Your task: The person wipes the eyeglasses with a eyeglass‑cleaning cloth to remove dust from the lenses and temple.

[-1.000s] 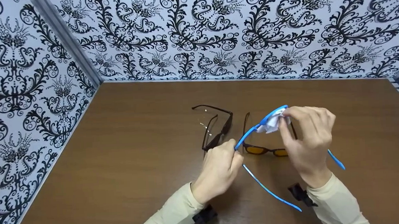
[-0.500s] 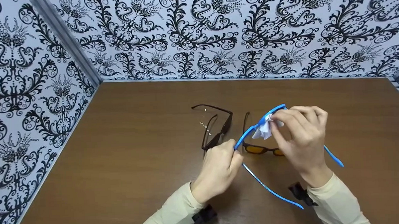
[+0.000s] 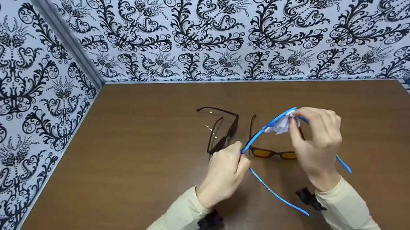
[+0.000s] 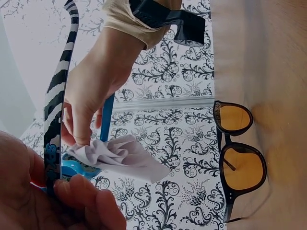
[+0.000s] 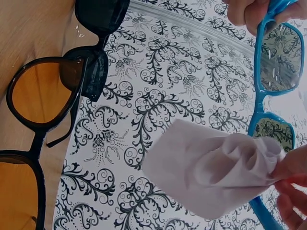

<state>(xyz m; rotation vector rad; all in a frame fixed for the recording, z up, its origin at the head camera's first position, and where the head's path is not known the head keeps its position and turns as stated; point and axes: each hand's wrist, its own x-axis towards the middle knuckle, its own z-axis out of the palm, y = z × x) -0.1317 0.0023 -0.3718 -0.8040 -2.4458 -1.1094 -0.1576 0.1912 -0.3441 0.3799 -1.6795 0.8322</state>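
Observation:
My left hand [image 3: 225, 171] grips blue-framed glasses [image 3: 257, 135] near the hinge, holding them above the table. In the left wrist view their striped black-and-white temple [image 4: 58, 96] rises past the thumb. My right hand [image 3: 317, 140] pinches a crumpled pale cloth [image 3: 280, 125] against the lens at the far end of the frame. The cloth [image 5: 211, 167] hangs loose in the right wrist view and covers part of one lens; the other lens [image 5: 280, 57] shows bare. Fingertips of the right hand behind the cloth are partly hidden.
Black glasses with orange lenses [image 3: 263, 154] lie on the brown table [image 3: 140, 150] beneath the held pair. Dark sunglasses [image 3: 224, 142] with unfolded temples lie to their left. Patterned walls [image 3: 221, 33] stand at the back and left.
My right hand slid the cloth left along the lenses toward the middle, then back right to the far end. The left hand stayed in place; the blue glasses shifted slightly.

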